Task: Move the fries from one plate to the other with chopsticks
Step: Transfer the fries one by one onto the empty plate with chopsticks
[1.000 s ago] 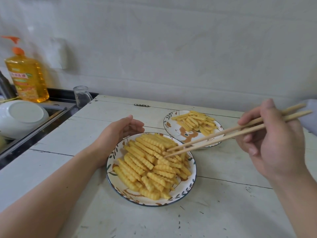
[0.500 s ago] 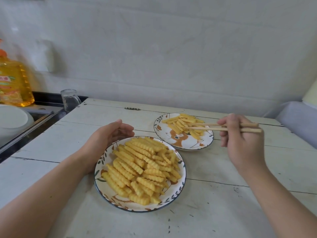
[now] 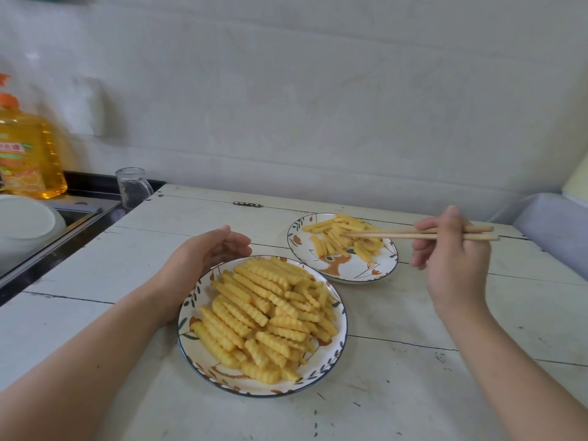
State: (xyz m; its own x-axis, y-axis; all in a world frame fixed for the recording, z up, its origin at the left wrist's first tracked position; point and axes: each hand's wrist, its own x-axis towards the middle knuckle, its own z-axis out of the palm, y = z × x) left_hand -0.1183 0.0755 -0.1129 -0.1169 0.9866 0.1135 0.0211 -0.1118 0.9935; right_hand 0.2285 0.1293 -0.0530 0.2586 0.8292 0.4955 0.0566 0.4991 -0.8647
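A whitewashed wooden plank table (image 3: 413, 313), scuffed and marked, carries two round white ceramic plates with leaf patterns and dark rims. The near plate (image 3: 339, 351) sits toward the front edge, mid-table; the far plate (image 3: 386, 268) sits nearer the back edge, just beside it. Both hold yellow crinkle-cut fries.

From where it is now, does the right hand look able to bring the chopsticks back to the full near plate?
Probably yes: the right hand holds the chopsticks over the far plate, and nothing lies between it and the near plate.
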